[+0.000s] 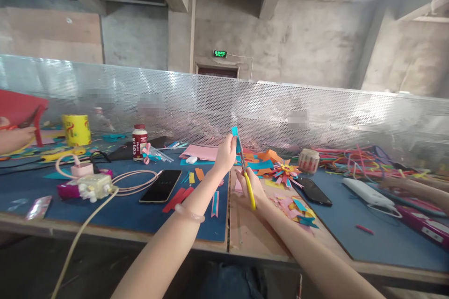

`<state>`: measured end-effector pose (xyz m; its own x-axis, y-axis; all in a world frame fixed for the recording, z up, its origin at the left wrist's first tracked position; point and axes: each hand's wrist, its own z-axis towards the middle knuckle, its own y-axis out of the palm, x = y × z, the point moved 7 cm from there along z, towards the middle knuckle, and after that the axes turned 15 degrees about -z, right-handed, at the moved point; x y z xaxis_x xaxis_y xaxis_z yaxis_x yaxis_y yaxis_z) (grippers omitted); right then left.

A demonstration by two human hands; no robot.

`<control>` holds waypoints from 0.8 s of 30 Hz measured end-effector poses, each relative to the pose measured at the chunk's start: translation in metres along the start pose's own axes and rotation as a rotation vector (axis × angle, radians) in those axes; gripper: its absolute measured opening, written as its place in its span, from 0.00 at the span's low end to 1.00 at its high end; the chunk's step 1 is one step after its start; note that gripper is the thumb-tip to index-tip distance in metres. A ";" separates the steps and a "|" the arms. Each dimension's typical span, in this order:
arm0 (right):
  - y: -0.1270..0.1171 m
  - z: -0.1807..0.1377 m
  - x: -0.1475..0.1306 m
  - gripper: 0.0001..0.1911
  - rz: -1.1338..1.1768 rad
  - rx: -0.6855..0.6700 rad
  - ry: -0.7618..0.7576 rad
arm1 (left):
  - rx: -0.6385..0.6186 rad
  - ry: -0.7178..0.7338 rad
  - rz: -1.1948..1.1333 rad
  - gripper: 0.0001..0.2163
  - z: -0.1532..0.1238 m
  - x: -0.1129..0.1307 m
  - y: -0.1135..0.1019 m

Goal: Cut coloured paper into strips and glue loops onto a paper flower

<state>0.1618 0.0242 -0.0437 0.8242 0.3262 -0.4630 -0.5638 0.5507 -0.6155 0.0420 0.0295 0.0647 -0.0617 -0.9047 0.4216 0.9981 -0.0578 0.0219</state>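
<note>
My left hand (225, 153) is raised above the table and pinches a small blue paper strip (235, 131) upright. My right hand (250, 188) grips yellow-handled scissors (246, 175) just below it. The blades point up and meet the blue strip. A clear bangle (189, 213) sits on my left wrist. Several paper scraps (296, 208) lie on the wood to the right of my right hand. A colourful paper flower (284, 171) lies just beyond them.
Two black phones (161, 185) (313, 190) lie on blue mats. A brown bottle (139, 141), a yellow tape roll (76, 129), a white power bank (367, 193) and tangled strips (354, 159) are about. Other people's hands (12, 139) (417, 188) work at both sides. A perforated metal screen (315, 117) backs the table.
</note>
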 end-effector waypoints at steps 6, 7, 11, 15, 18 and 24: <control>-0.003 0.000 0.000 0.11 -0.003 0.019 -0.029 | -0.019 -0.009 -0.008 0.16 -0.001 -0.001 0.002; -0.003 0.000 0.000 0.10 -0.006 0.027 -0.032 | -0.021 -0.011 -0.009 0.16 -0.001 -0.001 0.003; -0.005 0.000 0.000 0.08 -0.018 0.061 -0.034 | -0.027 -0.020 -0.017 0.16 -0.001 0.001 0.003; -0.007 0.000 -0.001 0.08 -0.024 0.088 -0.033 | -0.034 -0.036 -0.021 0.16 -0.001 0.002 0.004; -0.009 0.000 -0.001 0.09 -0.022 0.102 -0.035 | -0.044 -0.059 -0.027 0.16 -0.001 0.000 0.004; -0.010 -0.001 -0.004 0.09 -0.022 0.103 -0.059 | -0.049 -0.106 -0.073 0.17 -0.001 -0.003 0.001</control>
<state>0.1640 0.0167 -0.0367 0.8400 0.3558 -0.4097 -0.5391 0.6337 -0.5548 0.0427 0.0318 0.0622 -0.1302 -0.8478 0.5140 0.9894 -0.1444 0.0125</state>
